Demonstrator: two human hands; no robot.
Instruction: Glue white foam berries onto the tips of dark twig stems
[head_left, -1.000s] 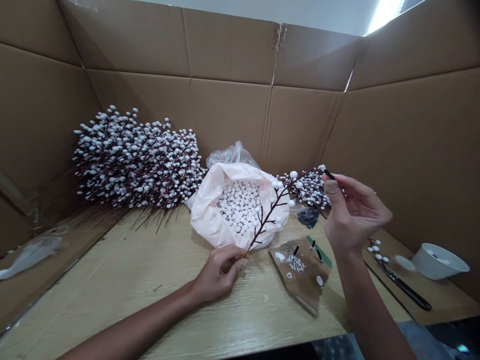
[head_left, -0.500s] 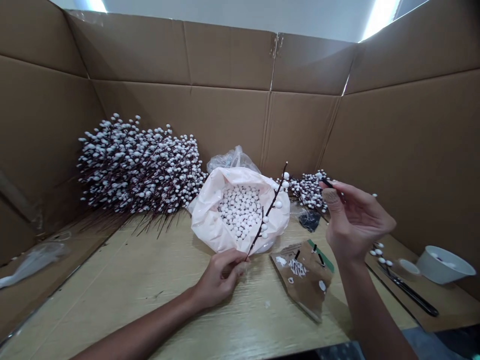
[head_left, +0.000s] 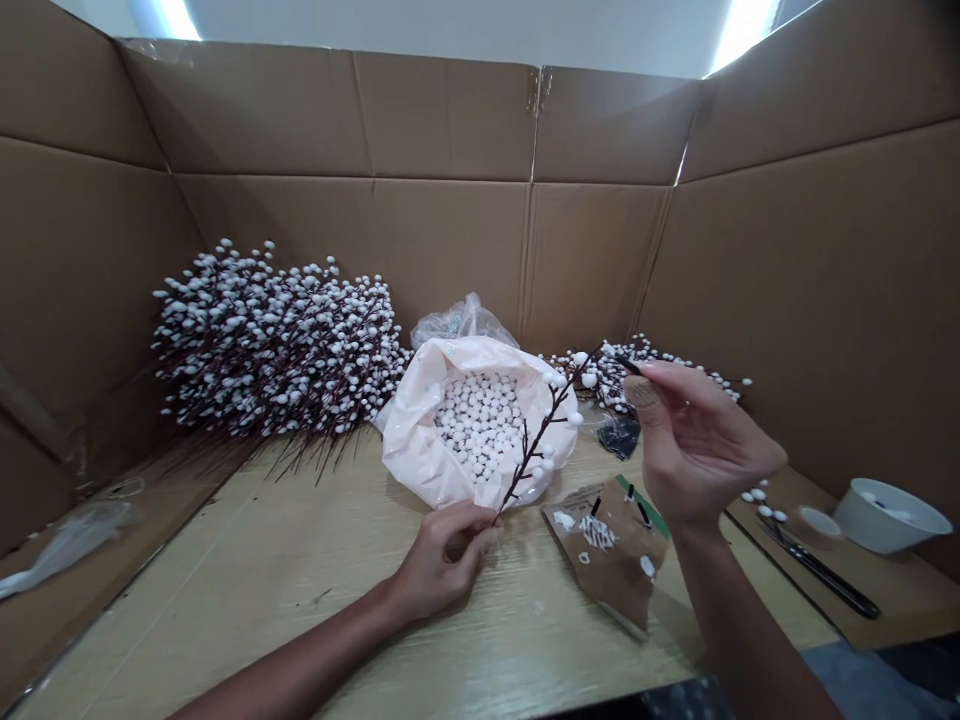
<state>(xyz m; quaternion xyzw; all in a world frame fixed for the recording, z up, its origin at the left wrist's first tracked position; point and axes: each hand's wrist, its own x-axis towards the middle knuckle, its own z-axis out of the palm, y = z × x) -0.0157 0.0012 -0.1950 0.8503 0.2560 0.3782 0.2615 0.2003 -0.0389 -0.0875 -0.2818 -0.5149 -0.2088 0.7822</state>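
My left hand [head_left: 448, 560] pinches the lower end of a dark branch [head_left: 534, 440] with white berries, which leans up and right in front of a pale bag [head_left: 412, 450] of white balls [head_left: 480, 420]. My right hand [head_left: 694, 440], raised at the right, holds a small black stick [head_left: 628, 366] between thumb and fingertips, close to the branch's tip. Below lies a brown cardboard piece [head_left: 615, 580] with white glue-like blobs and short black sticks standing on it.
A big bundle of white-berried stems [head_left: 277, 340] lies at the left, a smaller one [head_left: 637, 350] behind my right hand. At the right are a white bowl [head_left: 889, 515], a tape roll [head_left: 817, 525] and black-handled scissors [head_left: 832, 580]. Cardboard walls [head_left: 450, 230] surround the table.
The branch has tilted further right and turned, its tip now close to the black stick. My right hand has moved slightly left with the stick. The view has shifted a little.
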